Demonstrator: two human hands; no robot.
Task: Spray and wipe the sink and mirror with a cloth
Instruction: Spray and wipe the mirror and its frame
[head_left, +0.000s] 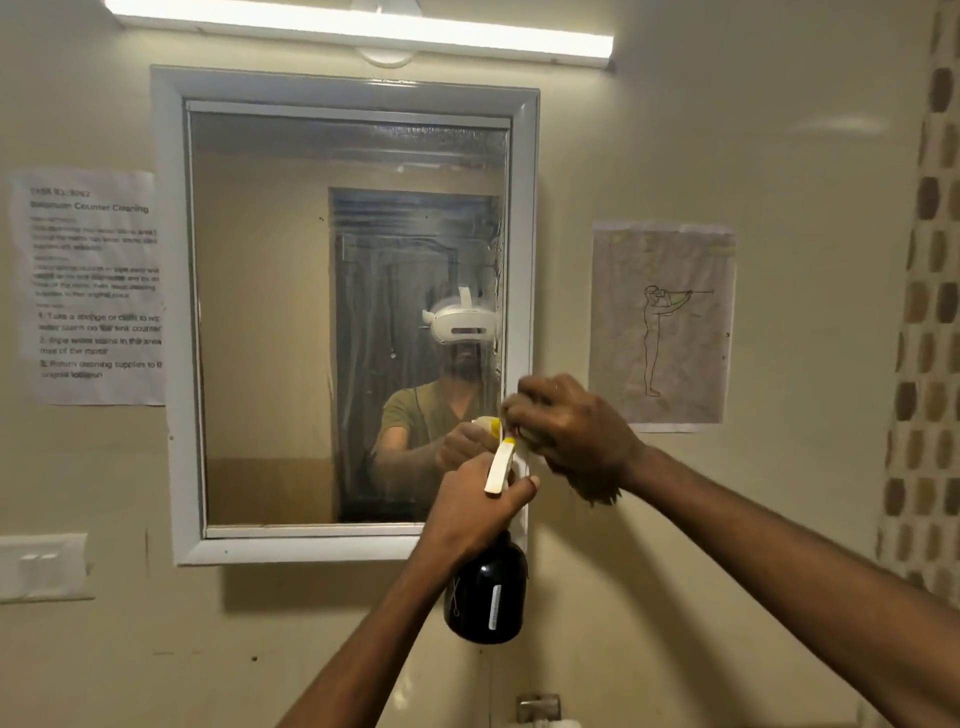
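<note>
While our left hand (475, 506) grips the spray bottle (485, 592) by the mirror's (291, 312) lower right corner, our right hand (571, 428) clutching the cloth (592, 488) crowds the nozzle (506, 442), so spray may soak it.

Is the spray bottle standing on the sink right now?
No, the left hand holds the spray bottle up in front of the mirror.
</note>
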